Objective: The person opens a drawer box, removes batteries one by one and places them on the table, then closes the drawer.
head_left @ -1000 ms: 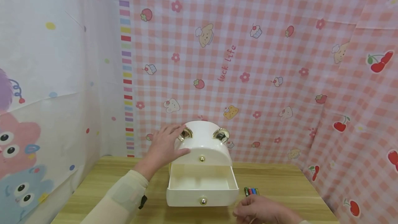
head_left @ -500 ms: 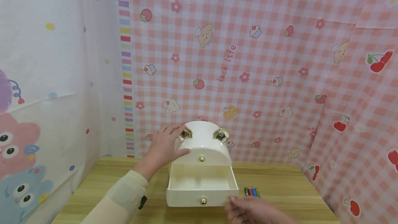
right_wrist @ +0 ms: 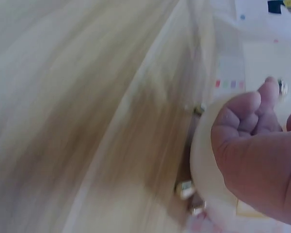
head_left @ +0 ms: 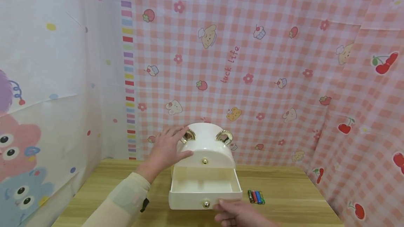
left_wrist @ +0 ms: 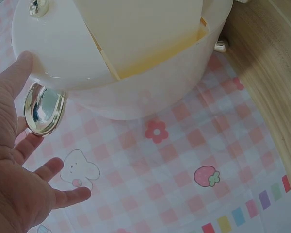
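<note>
A white cabinet [head_left: 206,134] with a rounded top and gold ear-shaped trims stands on the table. Its lower drawer [head_left: 186,200] is pulled out and bare inside; a gold knob [head_left: 206,204] sits on its front. My left hand [head_left: 166,147] rests against the cabinet's upper left side. In the left wrist view, its thumb [left_wrist: 17,73] touches the front face, and the other fingers spread by the gold ear [left_wrist: 45,109]. Close to the drawer front, right of the knob, is my right hand [head_left: 241,214], fingers loosely bent and holding nothing visible. Whether it touches the drawer is unclear.
Right of the drawer, several small coloured cylinders [head_left: 256,197], which look like batteries, lie side by side on the wooden table [head_left: 284,185]. A pink checked cloth [head_left: 252,45] hangs behind, and a white patterned one [head_left: 63,80] hangs at the left.
My right hand has moved left from beside the coloured cylinders to the drawer front near its knob, uncovering them fully. The left hand and cabinet have stayed put.
</note>
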A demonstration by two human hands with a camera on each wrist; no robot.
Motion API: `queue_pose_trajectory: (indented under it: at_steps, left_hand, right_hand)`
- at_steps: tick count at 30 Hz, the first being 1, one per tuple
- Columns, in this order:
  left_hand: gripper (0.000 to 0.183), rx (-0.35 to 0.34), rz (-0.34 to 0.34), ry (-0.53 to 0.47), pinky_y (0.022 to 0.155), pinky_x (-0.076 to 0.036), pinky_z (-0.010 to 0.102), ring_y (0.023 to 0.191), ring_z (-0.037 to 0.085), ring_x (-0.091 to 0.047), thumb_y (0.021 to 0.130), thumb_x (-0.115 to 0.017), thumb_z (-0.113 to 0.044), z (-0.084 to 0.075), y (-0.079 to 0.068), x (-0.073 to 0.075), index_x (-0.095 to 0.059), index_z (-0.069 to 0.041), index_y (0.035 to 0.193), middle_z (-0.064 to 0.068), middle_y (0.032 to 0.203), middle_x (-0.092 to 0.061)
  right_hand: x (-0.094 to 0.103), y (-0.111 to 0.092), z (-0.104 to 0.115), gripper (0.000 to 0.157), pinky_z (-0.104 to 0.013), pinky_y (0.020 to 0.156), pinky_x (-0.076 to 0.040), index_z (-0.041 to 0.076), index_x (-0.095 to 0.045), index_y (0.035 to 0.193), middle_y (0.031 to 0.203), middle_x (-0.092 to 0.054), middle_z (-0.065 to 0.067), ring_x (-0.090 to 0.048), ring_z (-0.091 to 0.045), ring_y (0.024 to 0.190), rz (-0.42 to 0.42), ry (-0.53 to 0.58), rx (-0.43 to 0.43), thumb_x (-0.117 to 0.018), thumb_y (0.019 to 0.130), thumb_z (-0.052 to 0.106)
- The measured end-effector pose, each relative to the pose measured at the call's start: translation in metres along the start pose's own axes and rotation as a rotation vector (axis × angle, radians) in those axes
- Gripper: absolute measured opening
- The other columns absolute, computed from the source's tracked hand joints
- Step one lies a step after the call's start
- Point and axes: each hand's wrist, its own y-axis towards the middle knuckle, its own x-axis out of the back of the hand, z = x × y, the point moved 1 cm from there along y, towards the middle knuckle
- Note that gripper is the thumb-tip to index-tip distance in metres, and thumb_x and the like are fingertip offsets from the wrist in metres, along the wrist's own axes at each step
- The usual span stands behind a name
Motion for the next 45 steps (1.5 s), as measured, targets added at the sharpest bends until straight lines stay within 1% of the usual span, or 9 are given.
queue_pose_trajectory:
  at_steps: [4, 8, 12, 15, 21, 27, 33, 38, 45]
  left_hand:
    - [0.094, -0.002, -0.006, 0.004, 0.116, -0.043, 0.069, 0.149, 0.037, -0.046, 0.087, -0.083, -0.06, 0.0, 0.0, 0.0, -0.047, -0.018, 0.163, 0.01, 0.162, -0.052]
    - [0.093, -0.002, -0.002, 0.008, 0.115, -0.044, 0.068, 0.149, 0.036, -0.046, 0.087, -0.083, -0.06, -0.001, 0.001, 0.0, -0.047, -0.018, 0.163, 0.01, 0.162, -0.053]
    - [0.093, 0.004, -0.003, 0.013, 0.116, -0.044, 0.067, 0.149, 0.036, -0.046, 0.087, -0.082, -0.061, -0.001, 0.001, 0.0, -0.048, -0.018, 0.163, 0.009, 0.162, -0.053]
    - [0.093, 0.008, -0.004, 0.009, 0.116, -0.043, 0.067, 0.149, 0.036, -0.046, 0.087, -0.083, -0.061, 0.0, 0.0, 0.0, -0.048, -0.018, 0.162, 0.009, 0.162, -0.053]
    - [0.093, 0.0, -0.01, -0.003, 0.116, -0.042, 0.069, 0.149, 0.037, -0.045, 0.087, -0.084, -0.059, 0.0, 0.0, 0.001, -0.048, -0.017, 0.162, 0.01, 0.161, -0.053]
    - [0.092, -0.01, -0.011, -0.017, 0.115, -0.044, 0.068, 0.149, 0.038, -0.045, 0.087, -0.084, -0.058, -0.001, 0.0, 0.003, -0.049, -0.016, 0.161, 0.011, 0.16, -0.053]
    - [0.09, -0.007, -0.007, -0.036, 0.118, -0.042, 0.067, 0.148, 0.039, -0.048, 0.087, -0.084, -0.058, -0.003, 0.002, 0.006, -0.051, -0.017, 0.16, 0.013, 0.16, -0.055]
    - [0.089, -0.018, -0.019, -0.048, 0.118, -0.042, 0.066, 0.146, 0.038, -0.05, 0.087, -0.084, -0.057, -0.003, 0.002, 0.007, -0.052, -0.017, 0.159, 0.013, 0.158, -0.057]
    - [0.087, -0.01, -0.014, -0.032, 0.116, -0.043, 0.067, 0.146, 0.038, -0.049, 0.088, -0.083, -0.057, -0.003, 0.001, 0.008, -0.053, -0.016, 0.159, 0.012, 0.158, -0.057]
  right_hand:
    - [-0.015, 0.008, -0.002, 0.049, -0.024, 0.078, -0.058, 0.006, -0.077, 0.121, 0.09, -0.08, 0.005, -0.07, -0.008, 0.082, -0.046, 0.007, 0.023, -0.061, 0.108, 0.049]
    - [-0.025, 0.012, -0.004, 0.047, -0.023, 0.074, -0.056, 0.008, -0.078, 0.116, 0.087, -0.079, 0.006, -0.068, -0.009, 0.079, -0.066, 0.043, 0.009, -0.064, 0.106, 0.051]
    - [-0.033, 0.016, -0.006, 0.04, -0.023, 0.073, -0.057, 0.009, -0.079, 0.113, 0.085, -0.079, 0.006, -0.068, -0.009, 0.078, -0.06, 0.082, 0.023, -0.068, 0.104, 0.047]
    - [-0.036, 0.019, -0.008, 0.038, -0.022, 0.075, -0.057, 0.01, -0.079, 0.113, 0.085, -0.079, 0.007, -0.068, -0.008, 0.079, -0.036, 0.102, 0.041, -0.068, 0.105, 0.044]
    - [-0.037, 0.02, -0.008, 0.04, -0.021, 0.075, -0.055, 0.01, -0.079, 0.116, 0.087, -0.078, 0.009, -0.066, -0.006, 0.08, -0.005, 0.085, 0.052, -0.064, 0.106, 0.046]
    - [-0.036, 0.02, -0.005, 0.042, -0.021, 0.073, -0.053, 0.008, -0.079, 0.117, 0.087, -0.076, 0.009, -0.064, -0.006, 0.079, -0.004, 0.058, 0.062, -0.062, 0.107, 0.046]
    - [-0.035, 0.023, 0.0, 0.044, -0.02, 0.072, -0.052, 0.007, -0.077, 0.118, 0.087, -0.074, 0.01, -0.061, -0.004, 0.077, 0.005, 0.041, 0.077, -0.059, 0.109, 0.046]
    - [-0.033, 0.03, 0.001, 0.044, -0.02, 0.071, -0.053, 0.008, -0.076, 0.115, 0.087, -0.073, 0.009, -0.06, -0.004, 0.077, -0.017, 0.036, 0.077, -0.06, 0.108, 0.048]
    - [-0.031, 0.041, 0.005, 0.037, -0.02, 0.069, -0.051, 0.014, -0.077, 0.106, 0.085, -0.071, 0.01, -0.059, -0.004, 0.075, -0.045, 0.057, 0.085, -0.059, 0.109, 0.047]
